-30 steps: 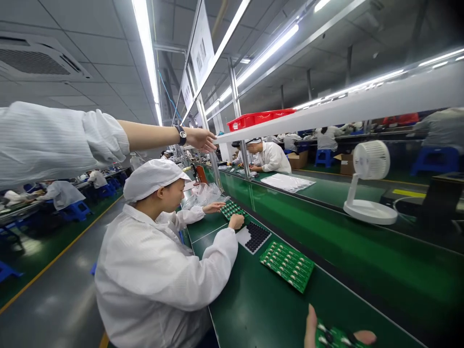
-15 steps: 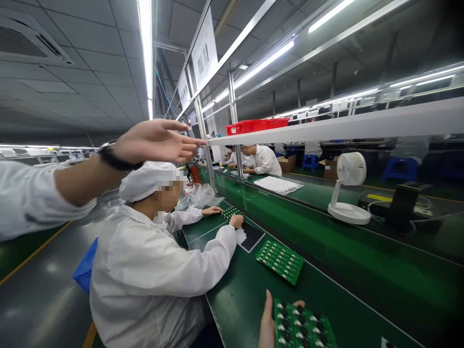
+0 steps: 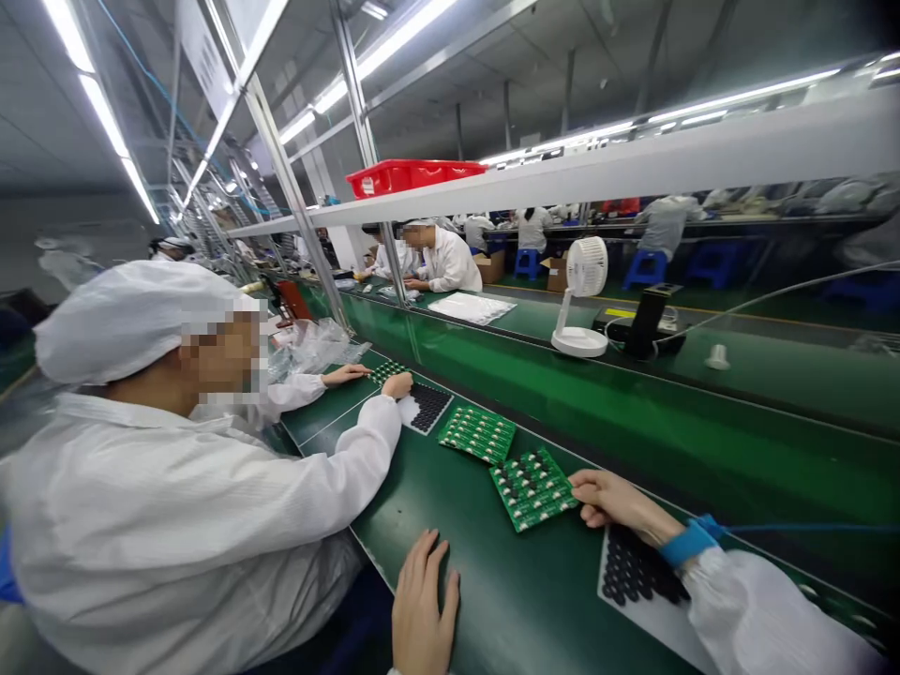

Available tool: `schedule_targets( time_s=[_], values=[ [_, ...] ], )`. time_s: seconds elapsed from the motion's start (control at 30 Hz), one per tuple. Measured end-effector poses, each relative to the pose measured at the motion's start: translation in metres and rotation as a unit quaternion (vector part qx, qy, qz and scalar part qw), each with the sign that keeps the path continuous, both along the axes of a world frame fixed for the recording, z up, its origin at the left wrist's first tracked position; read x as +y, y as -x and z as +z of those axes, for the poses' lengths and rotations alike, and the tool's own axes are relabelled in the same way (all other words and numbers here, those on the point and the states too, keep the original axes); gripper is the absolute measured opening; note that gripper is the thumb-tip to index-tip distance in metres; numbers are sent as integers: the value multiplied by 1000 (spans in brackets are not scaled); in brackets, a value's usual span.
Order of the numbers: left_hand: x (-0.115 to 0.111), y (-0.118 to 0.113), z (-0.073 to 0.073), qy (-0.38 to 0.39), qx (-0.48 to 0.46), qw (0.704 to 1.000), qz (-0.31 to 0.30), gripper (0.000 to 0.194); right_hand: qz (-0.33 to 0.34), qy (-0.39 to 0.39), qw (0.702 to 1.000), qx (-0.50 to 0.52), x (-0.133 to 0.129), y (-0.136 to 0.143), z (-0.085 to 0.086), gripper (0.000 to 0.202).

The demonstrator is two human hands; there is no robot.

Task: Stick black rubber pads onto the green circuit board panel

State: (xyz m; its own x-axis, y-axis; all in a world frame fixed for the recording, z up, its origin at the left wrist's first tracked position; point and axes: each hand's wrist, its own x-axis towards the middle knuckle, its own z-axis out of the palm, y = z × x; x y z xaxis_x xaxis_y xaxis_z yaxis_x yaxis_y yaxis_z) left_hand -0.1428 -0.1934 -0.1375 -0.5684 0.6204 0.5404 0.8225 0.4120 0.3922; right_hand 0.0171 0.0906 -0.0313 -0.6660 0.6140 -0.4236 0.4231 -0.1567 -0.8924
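Note:
My right hand [image 3: 610, 502], with a blue band at the wrist, pinches the right edge of a green circuit board [image 3: 532, 489] dotted with black and white parts. My left hand [image 3: 424, 605] rests on the green bench near its front edge, fingers spread and holding nothing. Behind the held board lies a second green board [image 3: 478, 432], their corners close together. Under my right forearm is a white sheet with rows of black round pieces [image 3: 633, 567]. A similar sheet [image 3: 427, 409] lies farther back, beside a co-worker's hand.
A co-worker in white [image 3: 211, 506] sits at the left, both hands at a small green board [image 3: 388, 372]. Clear plastic bags [image 3: 309, 347] lie beyond. A white fan [image 3: 585, 281] stands behind the green channel; a red tray [image 3: 414, 176] sits on the shelf above.
The view has swung right and down. The raised hand at the upper left is gone from view. The nearer board is now on the bench beside the other, with my right hand at its edge.

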Motion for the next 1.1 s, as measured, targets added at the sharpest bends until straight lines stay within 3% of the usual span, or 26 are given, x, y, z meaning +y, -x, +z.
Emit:
schedule_targets(
  time_s=[0.1,0.3,0.67,0.77,0.83,0.93,1.03,1.1],
  values=[
    [2,0,-9,-12,25,1000,-2,29,27,4,1000,-16,1,4,-3,12],
    [4,1,-1,-13,43,999,12,26,57,18,998,-22,-4,-2,-7,6],
    [17,7,5,74,95,992,-22,35,38,22,998,-34,-23,2,-18,7],
    [19,9,5,75,92,993,-26,35,31,30,999,-14,-33,-11,-13,16],
    [18,10,3,74,84,993,-37,36,14,41,999,0,-39,-35,-6,28],
    [18,14,-2,62,61,995,-58,38,-51,50,997,24,-48,-95,7,44],
    [30,21,-9,66,16,993,-100,46,-178,27,983,43,-64,-179,12,50],
    [47,22,-12,84,-8,984,-159,50,-284,-3,958,44,-78,-240,10,52]
  ],
)
